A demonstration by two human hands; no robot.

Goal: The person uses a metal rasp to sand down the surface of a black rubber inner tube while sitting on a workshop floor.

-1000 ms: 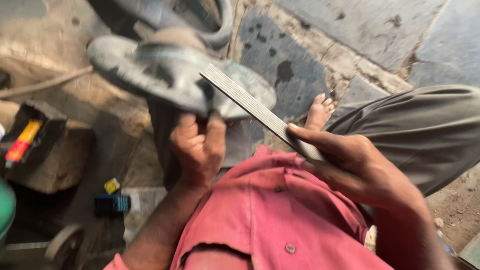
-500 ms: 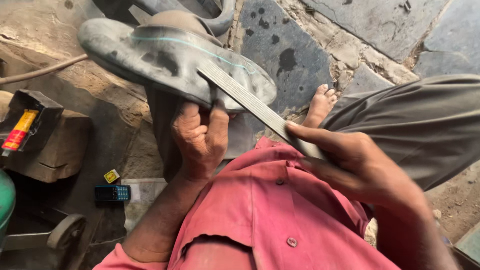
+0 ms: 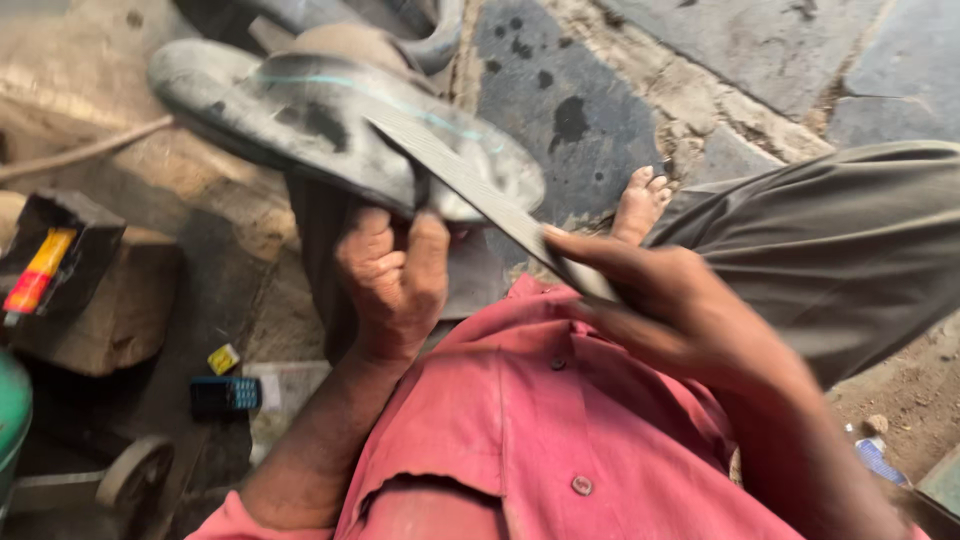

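A grey, dusty rubber inner tube point(image 3: 300, 120) is stretched flat in front of me, with a thin light-blue line across it. My left hand point(image 3: 395, 280) grips its near edge from below, thumb and fingers pinching the rubber. My right hand point(image 3: 665, 300) holds a long flat metal file point(image 3: 470, 185) by its near end. The file lies diagonally across the top of the tube, its far tip reaching up and to the left.
A dark box holding a red-and-yellow tube point(image 3: 40, 270) sits on a block at left. A small dark phone point(image 3: 225, 397) and a yellow scrap point(image 3: 223, 358) lie on the ground. My bare foot point(image 3: 640, 205) rests on stone paving; a small wheel point(image 3: 135, 470) is at lower left.
The file has slid up and leftward across the rubber, and the tube sits a little higher and further left in view. Both hands keep their grips.
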